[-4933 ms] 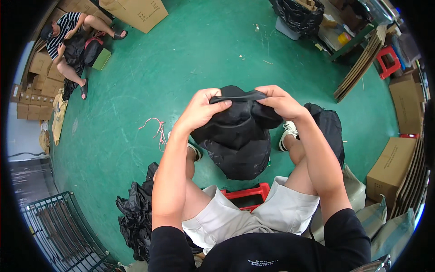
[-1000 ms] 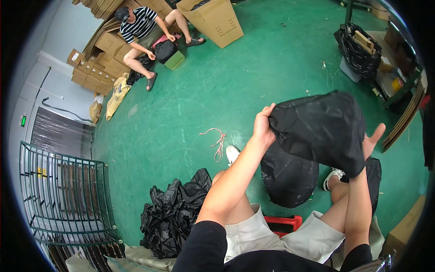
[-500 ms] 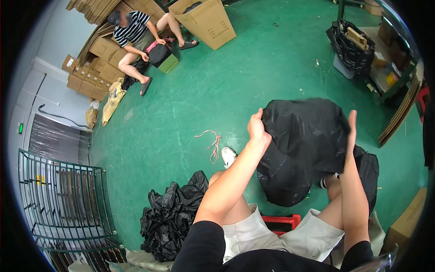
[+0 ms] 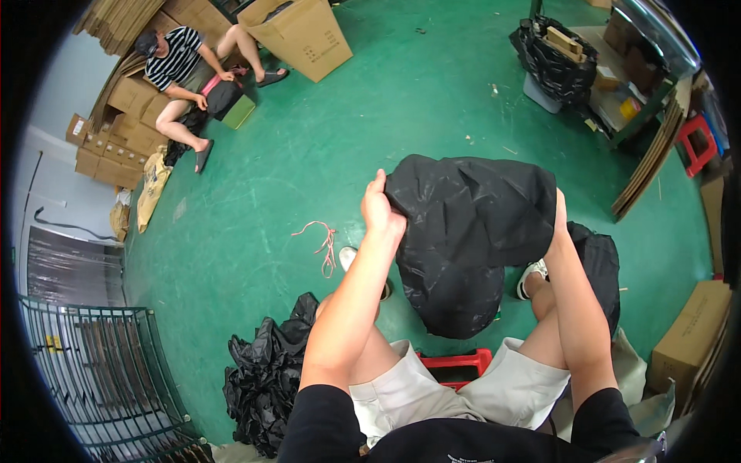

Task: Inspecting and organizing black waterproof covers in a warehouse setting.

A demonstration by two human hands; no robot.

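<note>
Between my hands hangs a soft black fabric piece [image 4: 471,216], broad at the top, with a rounded lower part drooping between my knees. My left hand [image 4: 381,212] grips its left edge, thumb up and the other fingers partly hidden by the cloth. At its right edge, my right hand [image 4: 559,220] holds the fabric, with most fingers hidden. A crumpled heap of black fabric [image 4: 270,370] lies on the floor by my left leg. More black fabric [image 4: 596,270] rests beside my right leg.
A red stool [image 4: 463,363] shows between my thighs. Pink string [image 4: 324,247] lies on the green floor. Far left, a seated person [image 4: 185,69] handles black fabric near a large carton [image 4: 301,38]. A metal rack [image 4: 100,370] stands left; cartons [image 4: 687,332] stand right.
The view has shifted, so the room appears further left. My right hand, earlier with straight fingers beside the cloth, now closes on its edge. The fabric's upper part has spread wider and flatter.
</note>
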